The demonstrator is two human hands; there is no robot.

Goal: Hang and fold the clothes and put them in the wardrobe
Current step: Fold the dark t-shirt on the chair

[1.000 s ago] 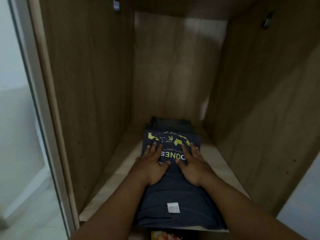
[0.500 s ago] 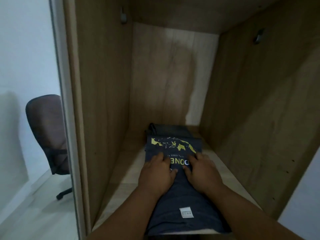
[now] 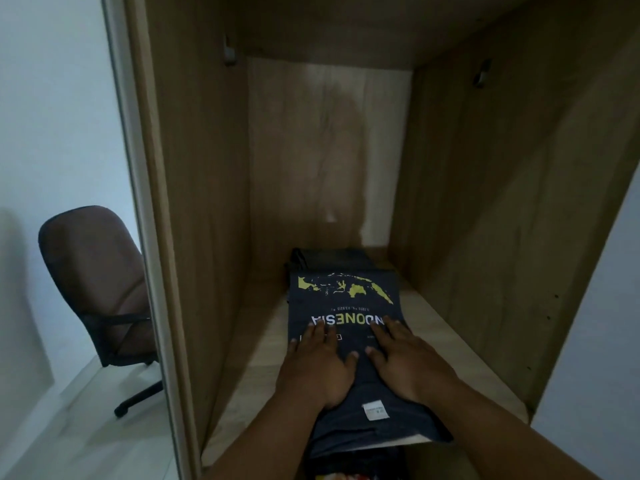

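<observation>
A folded dark navy T-shirt (image 3: 346, 299) with a yellow map print and white lettering lies on the wardrobe shelf (image 3: 446, 348), its near end hanging slightly over the front edge. A small white label (image 3: 375, 411) shows near that end. My left hand (image 3: 317, 367) and my right hand (image 3: 403, 360) lie flat on the shirt, side by side, fingers straight and pointing toward the back. Behind the shirt sits another folded dark garment (image 3: 332, 259), partly covered by it.
The wooden wardrobe compartment has a left wall (image 3: 197, 202), a right wall (image 3: 502, 202) and a back panel (image 3: 329, 150), with small metal fittings high on both sides. A brown office chair (image 3: 97, 285) stands on the pale floor outside to the left. Something colourful shows below the shelf.
Both hands have slid back toward me along the shirt, uncovering the lettering. The view has shifted right and up, bringing the chair into sight.
</observation>
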